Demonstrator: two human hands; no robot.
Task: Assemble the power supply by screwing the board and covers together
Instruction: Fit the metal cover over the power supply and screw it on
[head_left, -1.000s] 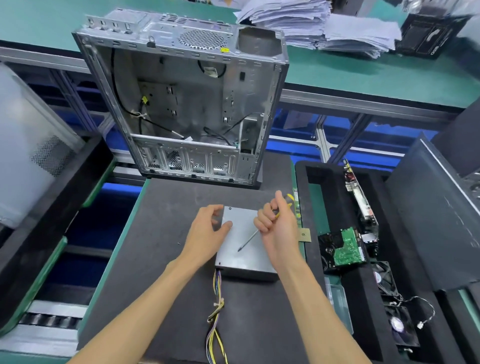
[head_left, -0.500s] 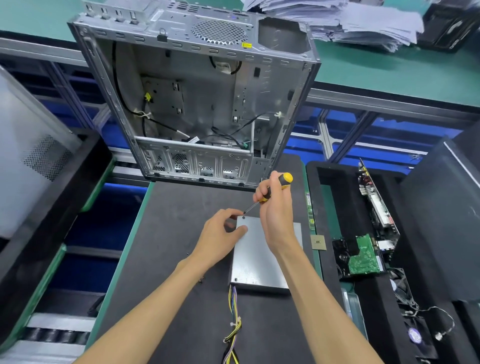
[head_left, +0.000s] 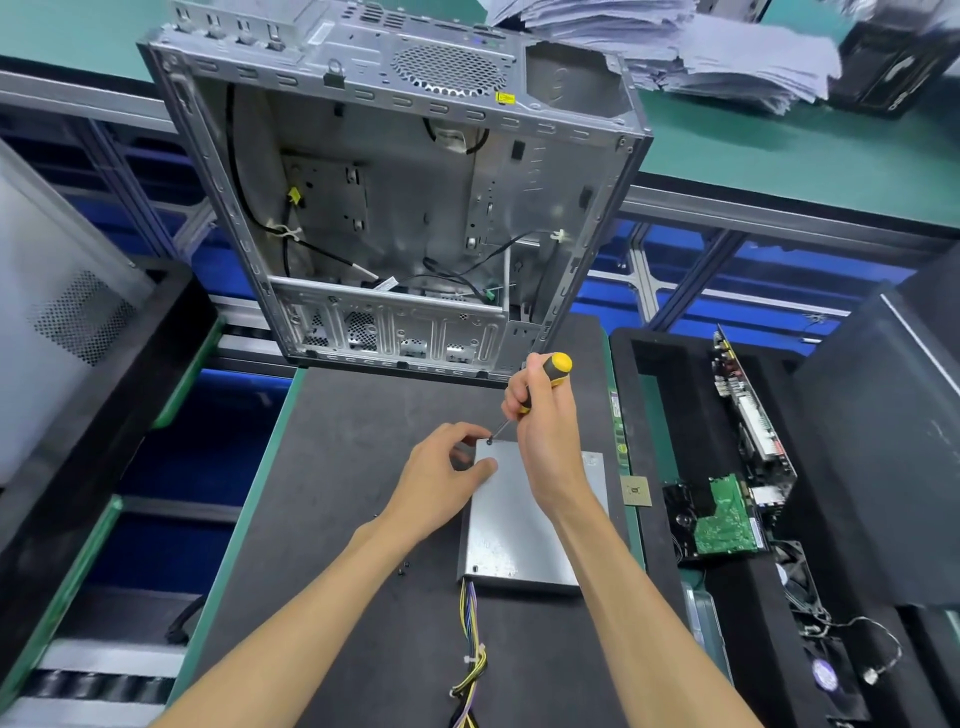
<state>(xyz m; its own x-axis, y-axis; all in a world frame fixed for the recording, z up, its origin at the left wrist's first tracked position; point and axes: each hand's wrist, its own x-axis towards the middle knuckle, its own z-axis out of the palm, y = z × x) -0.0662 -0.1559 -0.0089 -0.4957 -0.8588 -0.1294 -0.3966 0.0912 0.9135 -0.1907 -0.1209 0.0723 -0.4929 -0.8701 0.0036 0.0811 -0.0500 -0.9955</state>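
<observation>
The flat grey sheet-metal power supply box lies on the dark desk; it looks rigid and slippery. The right hand grips the yellow-and-black screwdriver, tip at the far-left corner screw. The left hand, fingers loosely curled, steadies that corner.

A dark grey work mat with a green border covers the bench. At its far edge stands an open, stripped computer case, its inside facing the camera. A flat silver power supply box lies near the right edge, and its bundle of yellow and purple wires trails toward the near edge. Two small dark screws lie loose just left of the box. A small square chip sits on the right border.
</observation>
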